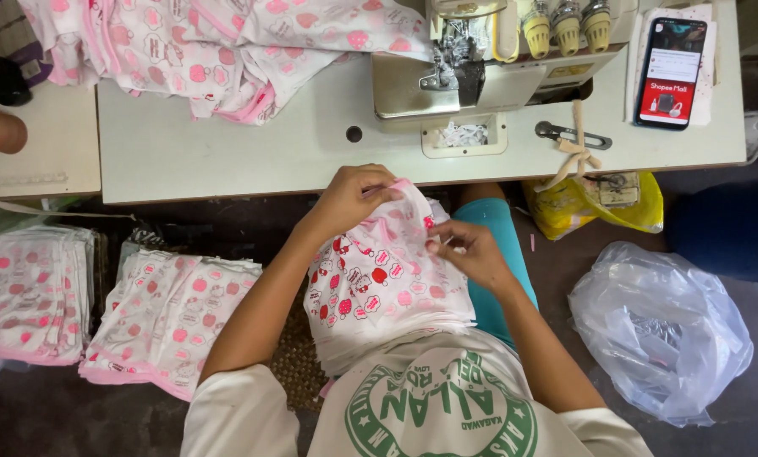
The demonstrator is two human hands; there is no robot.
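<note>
A stack of white fabric pieces printed with pink and red shapes (379, 283) rests on my lap, below the table edge. My left hand (354, 196) grips the pink-trimmed top edge of the uppermost piece. My right hand (472, 250) pinches the same piece at its right side, fingers closed on the cloth. Both hands sit just in front of the white sewing table (227, 152).
A sewing machine (480, 59) with thread cones stands at the table's back, a phone (671, 72) to its right. Sewn pink garments (218, 46) pile at back left. Two fabric stacks (167, 317) lie on the floor at left; a clear plastic bag (658, 338) and yellow bag (595, 203) at right.
</note>
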